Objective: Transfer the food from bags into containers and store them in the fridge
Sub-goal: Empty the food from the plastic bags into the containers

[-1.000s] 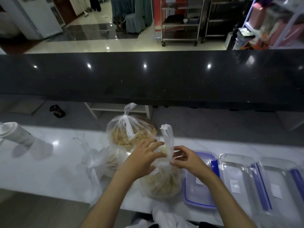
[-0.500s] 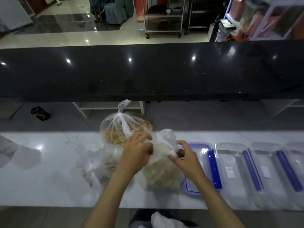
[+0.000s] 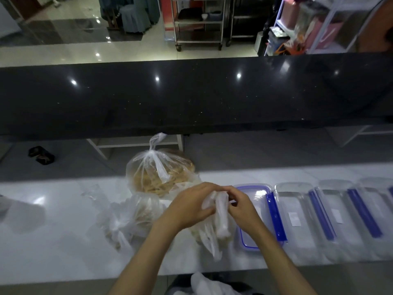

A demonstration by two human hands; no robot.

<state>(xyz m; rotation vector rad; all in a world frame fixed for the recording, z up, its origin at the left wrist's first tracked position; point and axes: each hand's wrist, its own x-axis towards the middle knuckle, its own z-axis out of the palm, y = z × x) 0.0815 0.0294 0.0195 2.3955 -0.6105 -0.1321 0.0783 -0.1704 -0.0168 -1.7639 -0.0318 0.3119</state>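
Both hands were busy at the neck of one clear food bag point(image 3: 209, 228), which stood on the white counter point(image 3: 63, 241) near its front edge, about the middle of its length. The left hand point(image 3: 188, 206) had its fingers curled over the twisted plastic at the top of that bag, and the right hand point(image 3: 238, 206) pinched the same bunched plastic from the other side, fingertips almost meeting the left's. Neither hand held anything else.

Behind that bag, toward the counter's back edge, a knotted bag point(image 3: 158, 173) full of pale yellow strips sat upright with its tied ears sticking up. To the left of the held bag, a third bag point(image 3: 127, 220) slumped on its side, touching or nearly touching the knotted one.

Just right of the hands, a blue-rimmed container point(image 3: 253, 211) lay on the counter, partly hidden by the right wrist. Beyond it a row of clear containers point(image 3: 297, 213) with blue clips ran toward the counter's right end. A dark glossy ledge point(image 3: 191, 96) rose behind the counter.
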